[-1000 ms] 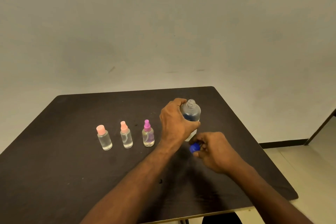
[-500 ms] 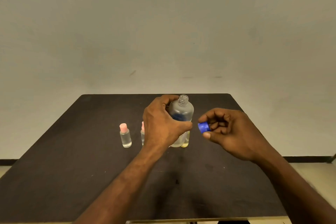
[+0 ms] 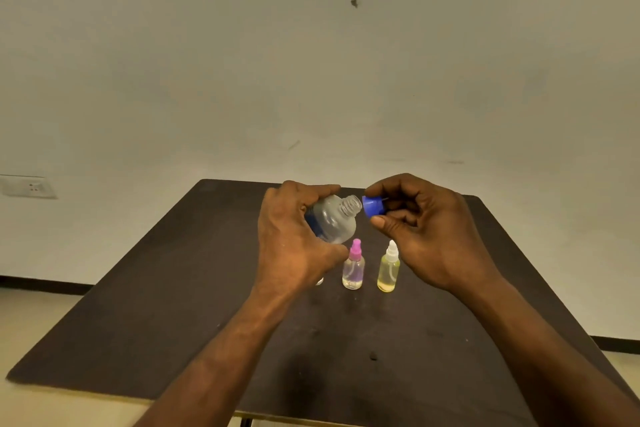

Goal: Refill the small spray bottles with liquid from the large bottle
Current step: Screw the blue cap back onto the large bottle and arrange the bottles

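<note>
Both hands are raised above the dark square tabletop [image 3: 173, 305], and the scene between them has shifted in the last moment. Left hand [image 3: 294, 239] wraps the large clear plastic bottle [image 3: 334, 222], which stood upright on the table half a second ago and is now lifted and tipped, its open threaded neck pointing right. Right hand [image 3: 426, 229] pinches the small blue screw cap [image 3: 371, 206] between thumb and forefinger; a second ago it held that cap low by the bottle's base, and now the cap sits just beside the bottle's mouth, apart from it as far as I can tell.

Below the big bottle's neck stands a small clear spray bottle with a pink nozzle [image 3: 354, 267], and just right of that a small yellowish spray bottle with a white nozzle [image 3: 388, 269]. Both still wear their nozzles, and another bottle is mostly hidden behind the left hand.

My reading: cap meeting mouth suggests closing, though no small bottle is open for filling.
</note>
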